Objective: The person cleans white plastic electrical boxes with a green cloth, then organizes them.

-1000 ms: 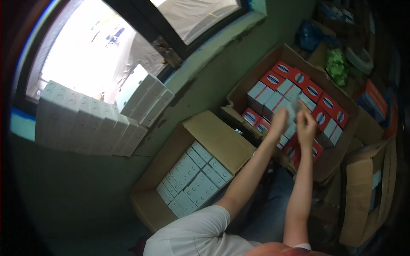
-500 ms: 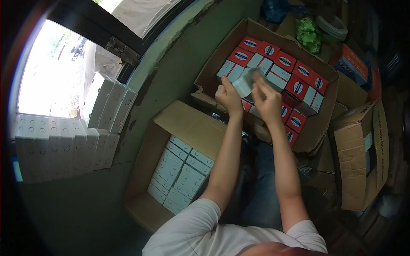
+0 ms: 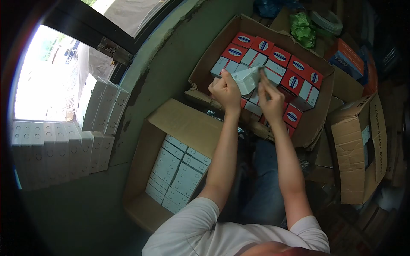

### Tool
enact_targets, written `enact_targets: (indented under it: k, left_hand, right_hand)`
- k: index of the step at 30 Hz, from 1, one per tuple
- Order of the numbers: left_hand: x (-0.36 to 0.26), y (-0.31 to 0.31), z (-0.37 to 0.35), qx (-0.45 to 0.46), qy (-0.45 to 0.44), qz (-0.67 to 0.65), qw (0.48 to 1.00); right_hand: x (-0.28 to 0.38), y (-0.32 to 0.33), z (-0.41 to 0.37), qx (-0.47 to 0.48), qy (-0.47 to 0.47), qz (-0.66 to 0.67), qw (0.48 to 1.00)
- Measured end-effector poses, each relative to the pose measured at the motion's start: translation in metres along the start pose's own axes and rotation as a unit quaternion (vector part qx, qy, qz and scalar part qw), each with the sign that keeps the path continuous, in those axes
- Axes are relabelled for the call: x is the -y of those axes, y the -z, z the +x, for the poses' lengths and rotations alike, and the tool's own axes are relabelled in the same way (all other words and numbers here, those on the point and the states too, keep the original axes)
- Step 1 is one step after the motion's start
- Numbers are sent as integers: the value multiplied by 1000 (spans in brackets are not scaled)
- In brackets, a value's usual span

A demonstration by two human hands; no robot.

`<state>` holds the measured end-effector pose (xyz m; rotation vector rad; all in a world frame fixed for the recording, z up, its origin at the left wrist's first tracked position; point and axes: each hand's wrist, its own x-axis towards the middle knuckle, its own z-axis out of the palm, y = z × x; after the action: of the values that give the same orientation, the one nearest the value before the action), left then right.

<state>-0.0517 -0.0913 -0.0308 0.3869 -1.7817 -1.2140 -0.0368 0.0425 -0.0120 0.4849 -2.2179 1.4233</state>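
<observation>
Above an open carton (image 3: 197, 70) of red and white boxes (image 3: 292, 82), a small white box (image 3: 247, 81) is held between my hands. My left hand (image 3: 225, 91) has its fingers curled against the box's left side, thumb pointing up. On the box's right side is my right hand (image 3: 271, 96), its fingers extended and partly blurred, touching or very close to the box's end. The packed boxes lie in rows beneath, some with red faces and blue-white ovals, others with white faces showing.
A second carton (image 3: 141, 170) at lower left holds white boxes (image 3: 175, 170). More white boxes (image 3: 64, 145) line the window ledge. To the right are an open carton (image 3: 352, 158), an orange and blue box (image 3: 347, 59) and a green plastic bag (image 3: 302, 30).
The white box has turned and shows a broader white face. My left hand has shifted slightly left, and the whole view has moved a little.
</observation>
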Motion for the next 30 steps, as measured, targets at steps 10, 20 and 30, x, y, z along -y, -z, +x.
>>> enact_targets:
  k: [10, 20, 30]
  left_hand:
    - [-12, 3, 7, -9, -78, 29, 996]
    - [-8, 4, 2, 92, 204, -152, 963]
    - [-36, 10, 6, 501, 265, -142, 811]
  right_hand:
    - [1, -3, -3, 10, -53, -54, 997]
    - [6, -12, 0, -135, -37, -10, 990]
    - [-29, 1, 1, -192, -351, 223, 889]
